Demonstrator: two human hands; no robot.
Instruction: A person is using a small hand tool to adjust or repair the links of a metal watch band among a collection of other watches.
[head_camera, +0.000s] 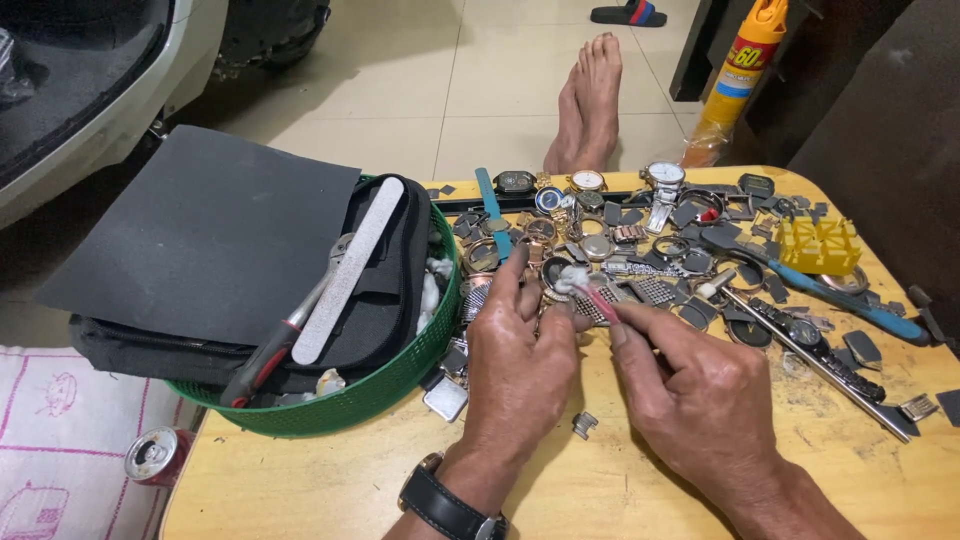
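left hand (515, 360) pinching watch case (556, 272), right hand (700, 390) gripping brush (590, 290)

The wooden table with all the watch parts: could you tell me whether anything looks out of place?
A crushed drink can lies on its side beside the table, below the green basket. On the table, one small metal piece sits apart from the heap.

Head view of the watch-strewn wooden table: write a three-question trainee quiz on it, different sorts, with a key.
1. True or false: the left hand wears a black-strapped wristwatch.
2. The long grey nail file lies in: A) the round green plastic basket B) the yellow plastic watch holder C) the floor.
3. What does the right hand press against the small round watch case?

Key: 1 true. 2 A. 3 a pink-handled stick with a white cotton tip.
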